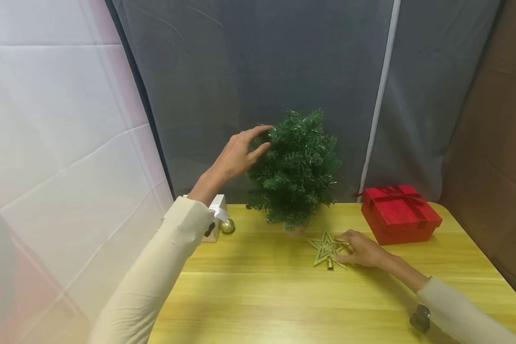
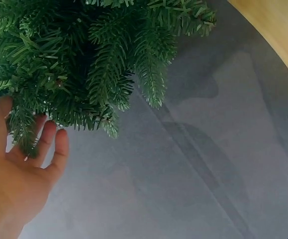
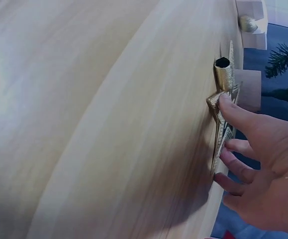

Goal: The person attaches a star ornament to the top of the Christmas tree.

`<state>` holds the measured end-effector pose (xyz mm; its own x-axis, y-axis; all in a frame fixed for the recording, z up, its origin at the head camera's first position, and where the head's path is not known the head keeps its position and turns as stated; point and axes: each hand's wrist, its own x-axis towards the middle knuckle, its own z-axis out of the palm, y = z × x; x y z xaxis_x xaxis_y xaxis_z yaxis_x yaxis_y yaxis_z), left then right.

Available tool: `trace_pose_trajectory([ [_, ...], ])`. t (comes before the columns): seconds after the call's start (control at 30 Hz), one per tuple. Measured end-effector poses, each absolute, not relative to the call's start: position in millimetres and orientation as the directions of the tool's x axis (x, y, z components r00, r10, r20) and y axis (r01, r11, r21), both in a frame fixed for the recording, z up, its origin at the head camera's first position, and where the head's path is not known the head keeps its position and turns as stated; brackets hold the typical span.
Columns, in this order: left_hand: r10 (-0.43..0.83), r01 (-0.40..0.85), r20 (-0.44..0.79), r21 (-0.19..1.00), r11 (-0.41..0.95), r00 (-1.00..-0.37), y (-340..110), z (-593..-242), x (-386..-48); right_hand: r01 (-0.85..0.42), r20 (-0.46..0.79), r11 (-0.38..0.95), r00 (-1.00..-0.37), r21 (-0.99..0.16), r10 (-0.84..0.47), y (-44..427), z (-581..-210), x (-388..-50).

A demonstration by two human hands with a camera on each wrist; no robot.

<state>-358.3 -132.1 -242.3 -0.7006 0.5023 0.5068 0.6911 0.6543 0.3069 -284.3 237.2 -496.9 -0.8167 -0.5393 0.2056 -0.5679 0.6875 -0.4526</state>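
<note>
A small green artificial Christmas tree (image 1: 298, 165) stands near the back of the table on a pale base. At its upper left, my left hand (image 1: 236, 155) reaches in with thumb and fingers apart; in the left wrist view its relaxed fingers touch a branch (image 2: 25, 127), some hidden behind needles. Right of the tree's base, my right hand (image 1: 363, 251) holds a glittery gold star tree topper (image 1: 327, 248) by its right side. The right wrist view shows the thumb on the star's edge, close to its hollow gold socket (image 3: 224, 74). Whether the star touches the table is unclear.
A red gift box (image 1: 400, 215) with a ribbon stands at the back right. Left of the tree are a white box (image 1: 217, 210) with a ribbon, partly behind my left arm, and a gold ball ornament (image 1: 228, 226). Grey fabric (image 1: 249, 57) hangs behind the wooden table (image 1: 249, 296).
</note>
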Motion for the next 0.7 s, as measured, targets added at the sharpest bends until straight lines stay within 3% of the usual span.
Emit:
trace_pose_trajectory([
  [0.33, 0.480, 0.701, 0.534, 0.360, 0.615, -0.696, -132.2, -243.8, -358.6, -0.575, 0.243, 0.631, -0.808, -0.520, -0.536, 237.8, -497.4, -290.0],
  [0.7, 0.480, 0.707, 0.544, 0.357, 0.610, -0.689, -131.8, -244.2, -359.6, -0.472, 0.229, 0.640, -0.874, -0.607, -0.428, 243.7, -489.2, -295.7],
])
